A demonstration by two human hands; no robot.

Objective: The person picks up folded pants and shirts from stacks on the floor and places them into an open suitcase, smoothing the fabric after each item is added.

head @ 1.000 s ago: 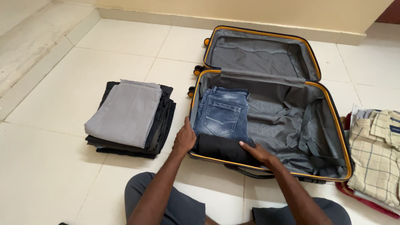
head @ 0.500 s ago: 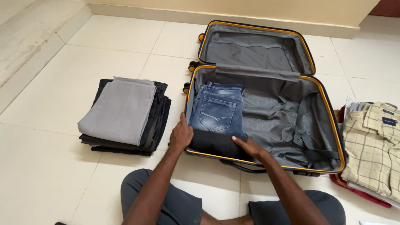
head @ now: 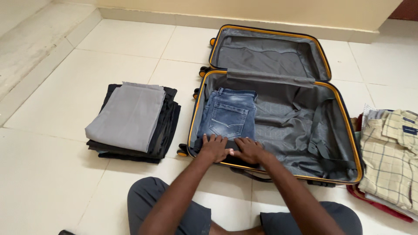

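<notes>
Hands meet at the near edge of an open suitcase [head: 331, 93] lying flat on the tiled floor [head: 52, 174], seen from the head camera looking down over the person's grey-trousered knees.

The left hand [head: 214, 148] and the right hand [head: 248, 150] lie side by side, palms down, on a folded black garment [head: 198, 147] tucked into the near-left corner of the case's lower half. Both sets of fingers [head: 216, 139] are spread and laid flat, not curled around anything; they press on the dark cloth rather than grip it, so neither hand is clenched or carrying. That flat, open pose looks to me like a way of bedding the garment down against the case wall so it sits low.

Just beyond the black garment, touching its far edge, a pair of folded blue jeans [head: 230, 113] lies pocket-up along the left side, which leaves the right part of the grey lining with its loose straps [head: 320, 130] bare.

Well apart to the left, a stack of folded grey and black trousers [head: 130, 119] rests on the floor. At the right edge, a pile of folded checked shirts [head: 389, 152] sits just beside the case.
</notes>
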